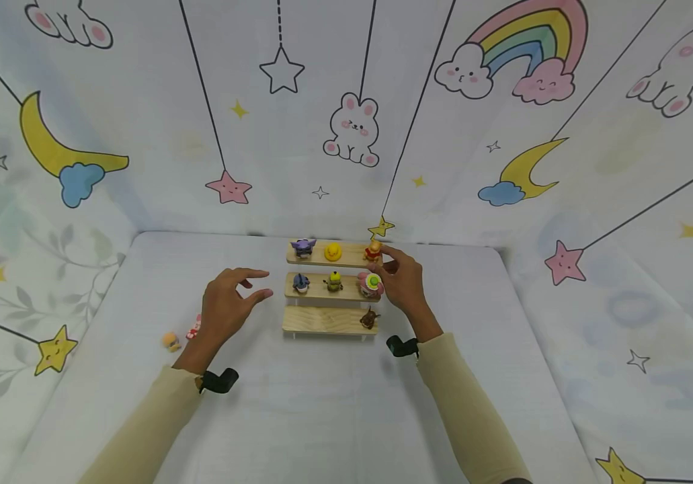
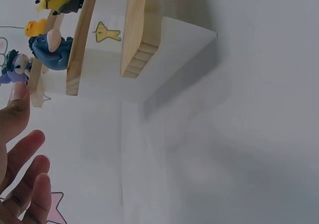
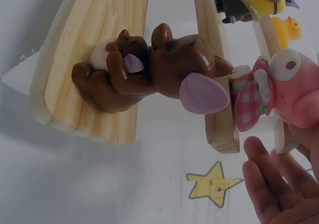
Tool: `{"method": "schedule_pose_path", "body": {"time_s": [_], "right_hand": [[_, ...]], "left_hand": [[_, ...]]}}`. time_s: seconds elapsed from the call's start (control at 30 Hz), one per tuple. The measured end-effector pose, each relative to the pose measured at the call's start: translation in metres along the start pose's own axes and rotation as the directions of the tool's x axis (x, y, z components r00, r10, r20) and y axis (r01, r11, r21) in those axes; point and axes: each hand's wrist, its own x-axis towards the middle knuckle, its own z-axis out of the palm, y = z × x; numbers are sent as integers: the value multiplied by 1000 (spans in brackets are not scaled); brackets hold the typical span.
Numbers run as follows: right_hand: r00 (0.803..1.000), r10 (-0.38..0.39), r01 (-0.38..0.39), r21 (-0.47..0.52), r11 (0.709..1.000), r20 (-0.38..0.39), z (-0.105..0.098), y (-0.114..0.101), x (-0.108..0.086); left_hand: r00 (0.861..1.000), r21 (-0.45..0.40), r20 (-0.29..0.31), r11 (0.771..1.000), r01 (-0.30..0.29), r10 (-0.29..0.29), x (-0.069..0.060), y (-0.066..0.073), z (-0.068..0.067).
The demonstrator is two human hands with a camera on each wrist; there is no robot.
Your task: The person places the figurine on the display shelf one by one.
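My right hand [image 1: 403, 284] is at the right end of the top shelf, its fingertips beside a yellow bear figurine [image 1: 373, 251] in red; whether they touch it is unclear. In the right wrist view, a pink figurine [image 3: 294, 87] partly covers that hand, whose visible fingers [image 3: 264, 179] are extended. My left hand [image 1: 228, 306] hovers left of the shelves, thumb and index finger apart, holding nothing. The top shelf [image 1: 352, 255] also bears a purple big-eared figurine [image 1: 303, 248] and a yellow duck [image 1: 333, 252]. A blue figurine [image 1: 300, 283] and a minion [image 1: 333, 281] stand on the middle shelf [image 1: 316, 292].
The bottom shelf [image 1: 322, 321] carries a brown kangaroo figurine [image 1: 369, 318] at its right end. On the white table [image 1: 298, 417], an orange-yellow figurine [image 1: 171, 341] and a red-and-white figurine [image 1: 193, 327] lie beside my left forearm. A printed cloth backdrop [image 1: 298, 134] surrounds the table.
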Motion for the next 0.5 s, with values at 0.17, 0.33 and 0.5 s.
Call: {"method": "schedule_pose_path", "body": {"time_s": [0.17, 0.33, 0.5], "right_hand": [[1000, 2, -2, -10, 1000, 3, 1, 1, -1], [1000, 11, -10, -14, 1000, 7, 1, 1, -1], [1000, 5, -5, -12, 1000, -1, 1, 1, 0]], "left_hand": [[1000, 25, -1, 1000, 19, -19, -6, -8, -6], [999, 26, -13, 999, 30, -30, -12, -14, -13], [999, 43, -18, 998, 49, -49, -18, -24, -18]]}}
